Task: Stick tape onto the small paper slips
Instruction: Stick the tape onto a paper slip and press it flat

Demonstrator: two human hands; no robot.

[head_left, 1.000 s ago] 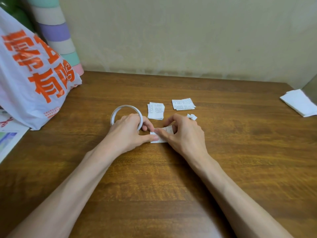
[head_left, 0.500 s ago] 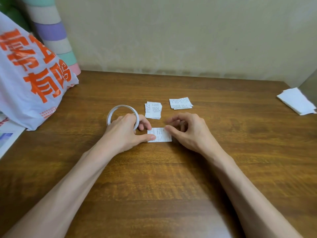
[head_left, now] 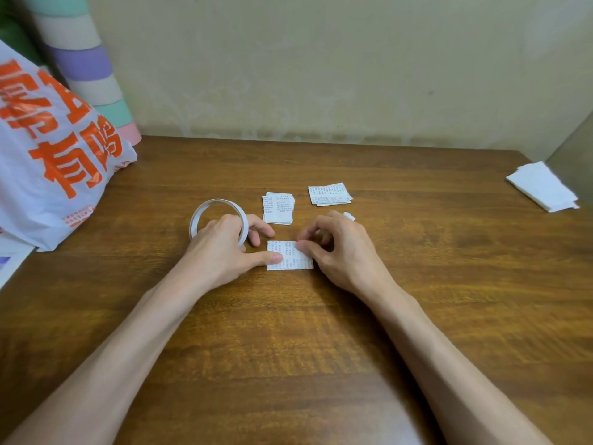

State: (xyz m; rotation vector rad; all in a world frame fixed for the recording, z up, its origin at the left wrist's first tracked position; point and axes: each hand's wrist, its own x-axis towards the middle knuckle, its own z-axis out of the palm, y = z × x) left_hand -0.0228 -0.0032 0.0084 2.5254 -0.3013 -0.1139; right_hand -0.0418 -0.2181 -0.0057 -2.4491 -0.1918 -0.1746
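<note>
Paper so thin slides and curls, so pin it flat. The left hand [head_left: 221, 252] clasps the thin white tape ring [head_left: 215, 202], thumb pressing the small white printed paper slip [head_left: 288, 263]; the right hand [head_left: 340, 248] curls opposite, its hold I cannot tell.

A printed white paper slip [head_left: 290, 255] lay flat. Behind it lay a left slip stack [head_left: 278, 208] and a right slip stack [head_left: 330, 194]. A thin tape roll [head_left: 218, 220] stood on edge to the left.

Bare table [head_left: 417, 300] wood lies open near and to the right. A plastic bag [head_left: 54, 175] blocks the far left. The tape roll [head_left: 208, 203], left slip stack [head_left: 278, 208] and right slip stack [head_left: 329, 194] crowd the middle, a gap between the stacks. Folded white paper [head_left: 542, 187] sits far right.
</note>
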